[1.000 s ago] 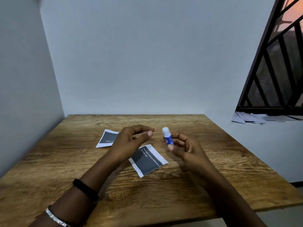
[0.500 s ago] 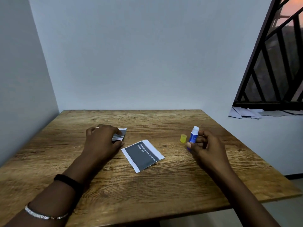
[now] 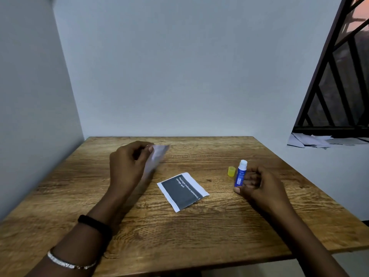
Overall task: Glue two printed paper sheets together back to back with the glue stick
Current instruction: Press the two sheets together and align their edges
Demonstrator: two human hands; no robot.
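Observation:
One printed sheet (image 3: 182,191), dark grey with a white border and white text, lies face up at the middle of the wooden table (image 3: 179,232). My left hand (image 3: 127,166) pinches a second small sheet (image 3: 156,156) and holds it lifted off the table, blurred, its pale side showing. My right hand (image 3: 259,185) grips an uncapped blue glue stick (image 3: 240,172) upright, its white tip on top. The yellow cap (image 3: 231,171) stands on the table just left of the stick.
White walls close off the table's far and left sides. At the right, a barred window has loose papers (image 3: 311,140) on its sill. The table's right and near edges drop off to the floor.
My left hand has picked the second sheet up off the table and turned it over. My right hand moved right with the glue stick; the yellow cap now stands beside it.

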